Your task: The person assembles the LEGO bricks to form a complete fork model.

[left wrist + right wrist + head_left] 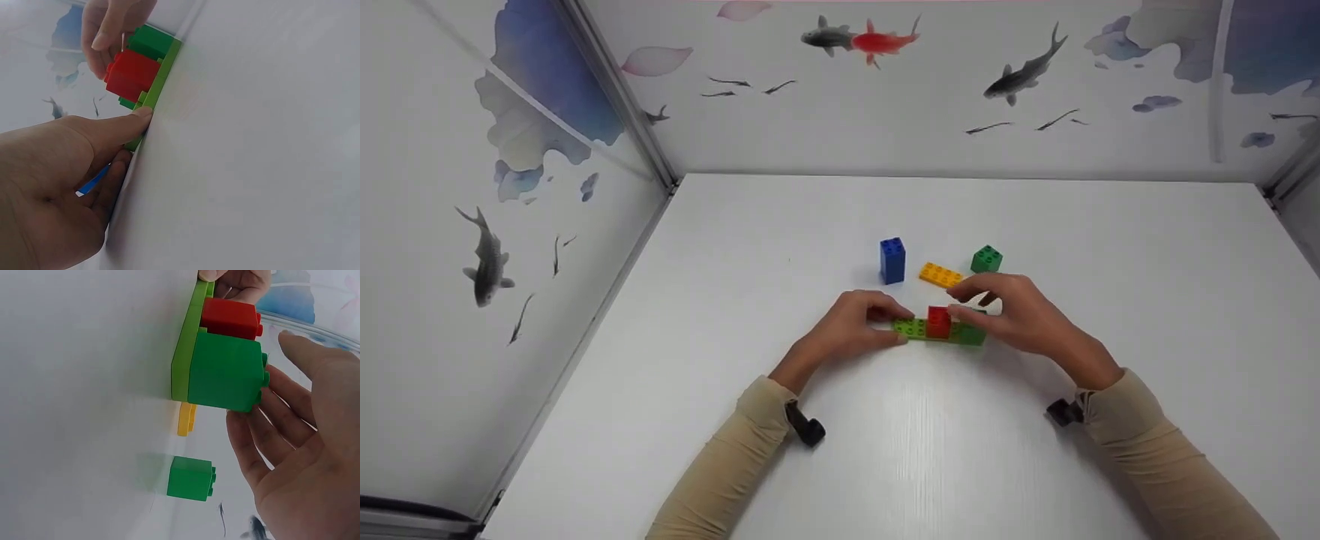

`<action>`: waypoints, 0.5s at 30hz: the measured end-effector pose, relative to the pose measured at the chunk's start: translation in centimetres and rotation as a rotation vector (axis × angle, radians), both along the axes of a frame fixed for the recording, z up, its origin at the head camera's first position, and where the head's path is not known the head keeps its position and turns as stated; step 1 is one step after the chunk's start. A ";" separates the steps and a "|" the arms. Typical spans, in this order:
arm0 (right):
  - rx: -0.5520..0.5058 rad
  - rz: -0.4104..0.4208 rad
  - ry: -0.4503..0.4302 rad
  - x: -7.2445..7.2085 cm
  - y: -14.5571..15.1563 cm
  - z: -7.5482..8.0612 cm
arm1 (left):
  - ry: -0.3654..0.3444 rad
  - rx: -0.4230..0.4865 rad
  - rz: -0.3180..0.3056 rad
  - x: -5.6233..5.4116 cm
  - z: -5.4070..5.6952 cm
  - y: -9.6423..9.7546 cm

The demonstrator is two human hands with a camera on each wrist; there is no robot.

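At the lower left and lower right of the frame, a left sleeve point(727, 457) and a right sleeve point(1159, 442) lead to the work, just right of centre. There a light-green plate point(910, 328) lies on the white table point(915, 457), bearing a red brick point(938, 322) near mid-length and a dark-green brick point(972, 334) at its right end, with studs exposed between them. The left hand point(856, 322) pinches the plate's left end between thumb and fingers. The right hand point(1026, 315) is spread around the dark-green brick, thumb apart from it; fingertip contact behind cannot be confirmed.

The step in hand is judged to be seating bricks on the plate. The next move calls for steady support at the left end and a straight downward press, or a clean lift away.

Open room lies in the foreground between the sleeves. Beyond the plate, clearance narrows: a yellow plate point(940, 274) lies near the right fingers, with a blue block point(892, 262) upright to its left and a loose green brick point(986, 259) to its right. The table's back edge, well beyond, meets a printed panel point(840, 135).
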State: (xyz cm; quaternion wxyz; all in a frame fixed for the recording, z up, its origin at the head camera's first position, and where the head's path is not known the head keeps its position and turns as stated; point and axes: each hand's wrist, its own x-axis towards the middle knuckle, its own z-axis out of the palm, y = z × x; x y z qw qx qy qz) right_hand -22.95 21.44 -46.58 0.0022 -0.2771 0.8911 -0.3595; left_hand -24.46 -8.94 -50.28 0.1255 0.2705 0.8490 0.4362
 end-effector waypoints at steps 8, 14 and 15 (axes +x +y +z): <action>0.029 -0.148 0.095 -1.3 0.9 -0.4 | -0.014 -0.007 0.001 0.0 0.1 -0.1; -0.001 -0.204 0.158 -2.5 1.5 -0.7 | -0.016 -0.006 0.003 0.0 0.1 0.0; 0.002 -0.215 0.150 -2.8 1.6 -0.8 | -0.016 -0.007 0.003 0.1 0.1 0.0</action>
